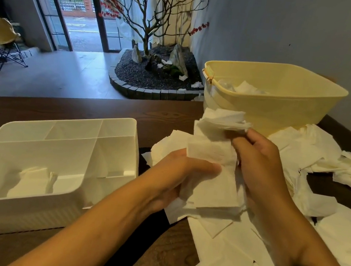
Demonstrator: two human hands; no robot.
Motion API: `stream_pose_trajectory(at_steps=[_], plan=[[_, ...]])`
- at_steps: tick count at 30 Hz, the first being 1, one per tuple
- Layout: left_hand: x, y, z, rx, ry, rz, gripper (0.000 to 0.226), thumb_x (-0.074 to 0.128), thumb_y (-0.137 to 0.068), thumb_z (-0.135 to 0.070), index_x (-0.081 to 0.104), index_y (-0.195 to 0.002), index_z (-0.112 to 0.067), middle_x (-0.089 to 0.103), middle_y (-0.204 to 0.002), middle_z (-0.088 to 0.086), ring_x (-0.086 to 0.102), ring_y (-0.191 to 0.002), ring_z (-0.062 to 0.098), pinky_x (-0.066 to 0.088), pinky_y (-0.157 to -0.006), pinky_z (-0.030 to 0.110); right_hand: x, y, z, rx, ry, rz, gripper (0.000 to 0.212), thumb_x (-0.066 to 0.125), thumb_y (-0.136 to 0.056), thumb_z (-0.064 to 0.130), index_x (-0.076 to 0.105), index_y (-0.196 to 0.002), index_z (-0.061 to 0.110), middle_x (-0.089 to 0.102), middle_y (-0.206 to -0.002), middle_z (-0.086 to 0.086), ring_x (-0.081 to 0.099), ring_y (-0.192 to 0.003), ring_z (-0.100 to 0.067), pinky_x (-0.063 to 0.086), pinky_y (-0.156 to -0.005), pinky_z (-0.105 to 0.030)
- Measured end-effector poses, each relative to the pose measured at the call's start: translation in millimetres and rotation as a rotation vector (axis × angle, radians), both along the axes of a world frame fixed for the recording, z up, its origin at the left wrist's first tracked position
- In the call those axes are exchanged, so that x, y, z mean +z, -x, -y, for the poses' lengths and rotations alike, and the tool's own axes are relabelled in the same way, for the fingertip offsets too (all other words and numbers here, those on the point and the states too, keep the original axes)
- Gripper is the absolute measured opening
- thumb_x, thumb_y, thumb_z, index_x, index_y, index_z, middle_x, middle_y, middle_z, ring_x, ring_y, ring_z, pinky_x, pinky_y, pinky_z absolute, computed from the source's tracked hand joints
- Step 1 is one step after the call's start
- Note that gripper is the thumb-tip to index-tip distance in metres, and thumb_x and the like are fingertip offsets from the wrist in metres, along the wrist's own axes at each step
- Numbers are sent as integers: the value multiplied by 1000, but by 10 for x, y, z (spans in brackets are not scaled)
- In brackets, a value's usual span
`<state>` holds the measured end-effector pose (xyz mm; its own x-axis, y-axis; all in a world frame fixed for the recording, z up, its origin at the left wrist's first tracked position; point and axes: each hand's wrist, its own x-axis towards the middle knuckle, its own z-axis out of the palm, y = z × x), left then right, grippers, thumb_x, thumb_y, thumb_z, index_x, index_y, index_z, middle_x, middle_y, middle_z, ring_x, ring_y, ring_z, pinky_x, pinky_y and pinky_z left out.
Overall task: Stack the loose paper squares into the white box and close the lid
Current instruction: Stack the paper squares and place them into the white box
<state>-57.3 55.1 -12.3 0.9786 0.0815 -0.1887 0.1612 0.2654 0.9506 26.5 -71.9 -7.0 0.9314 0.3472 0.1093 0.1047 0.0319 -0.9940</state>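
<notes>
gathering is the step in hand: the left hand (pixel 178 173) grips a squared-up sheaf of paper squares (pixel 212 182) from the side, thumb across its face, while the right hand (pixel 262 164) pinches the top of the sheaf and a looser bunch above it. many more squares lie scattered over the worktop (pixel 43 249) to the right, and some sit in the yellow tub (pixel 285 107) behind. the white box (pixel 116 134) stands open on the left, well apart from the sheaf, with a few squares already in its large near compartment. next, i judge, the edges need evening, then the sheaf must cross left and go down flat there. the lid step is far off.
</notes>
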Motion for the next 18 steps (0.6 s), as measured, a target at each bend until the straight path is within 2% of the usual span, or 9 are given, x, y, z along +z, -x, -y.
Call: stream_pose_trajectory(at_steps=[2, 4, 6, 8, 11, 12, 15, 17, 18], plan=[[-4, 18, 64, -33, 24, -23, 25, 59, -94, -4, 67, -114, -17, 77, -107, 6, 73, -94, 15, 59, -85, 28, -11, -31, 3, 51, 103, -64, 11, 66, -89, 25, 75, -95, 23, 75, -84, -3, 71, -89, -28, 58, -86, -52], [-15, 28, 79, -53, 67, -40, 24, 60, -94, -6, 68, -113, -19, 78, -103, 3, 74, -90, 15, 61, -80, 27, 4, -50, 8, 19, 94, -83, 10, 66, -86, 22, 75, -90, 19, 75, -85, -7, 71, -90, -31, 57, -86, -55], [3, 37, 66, -38, 124, -80, 22, 61, -92, -7, 69, -107, -21, 78, -93, 0, 75, -82, 13, 60, -79, 30, 28, -64, 25, -80, 1, -18, 12, 63, -87, 14, 72, -79, 13, 70, -78, -6, 65, -83, -25, 53, -75, -41], [13, 43, 50, -51, 152, -100, 22, 62, -89, -8, 69, -106, -21, 77, -90, 0, 74, -82, 14, 56, -83, 33, 70, -42, 56, -130, -78, 48, 16, 63, -85, 15, 65, -70, 9, 59, -69, -10, 52, -73, -21, 41, -66, -35], [25, 55, 37, -100, 155, -100, 26, 61, -85, -8, 69, -106, -20, 76, -88, 1, 73, -81, 14, 59, -76, 30, 107, -26, 94, -163, -179, 95, 35, 65, -78, 30, 60, -85, -3, 53, -79, -28, 45, -76, -19, 37, -69, -37], [18, 54, 45, -110, 184, -100, 27, 62, -83, -8, 72, -105, -18, 76, -89, 2, 73, -82, 14, 60, -76, 30, 119, -18, 100, -157, -189, 111, 37, 68, -80, 33, 61, -89, -2, 53, -84, -30, 46, -77, -20, 38, -70, -39], [0, 48, 81, -85, 307, -100, 21, 68, -80, -6, 83, -91, -18, 75, -94, 7, 71, -92, 20, 54, -93, 39, 120, 21, 95, -166, -153, 235, 20, 72, -89, 29, 69, -83, 11, 59, -76, -19, 48, -68, -27, 43, -64, -42], [-12, 51, 115, -86, 346, -105, 18, 69, -82, -8, 83, -82, -19, 76, -91, 7, 72, -87, 20, 56, -88, 37, 107, 55, 80, -240, -129, 377, 15, 68, -93, 30, 70, -82, 20, 63, -72, -6, 53, -70, -30, 48, -62, -41], [-26, 51, 126, -88, 346, -108, 19, 68, -82, -9, 83, -80, -20, 76, -90, 6, 73, -84, 19, 58, -83, 34, 103, 65, 75, -263, -111, 447, 14, 66, -94, 32, 69, -84, 23, 64, -72, 2, 56, -71, -25, 49, -62, -39]])
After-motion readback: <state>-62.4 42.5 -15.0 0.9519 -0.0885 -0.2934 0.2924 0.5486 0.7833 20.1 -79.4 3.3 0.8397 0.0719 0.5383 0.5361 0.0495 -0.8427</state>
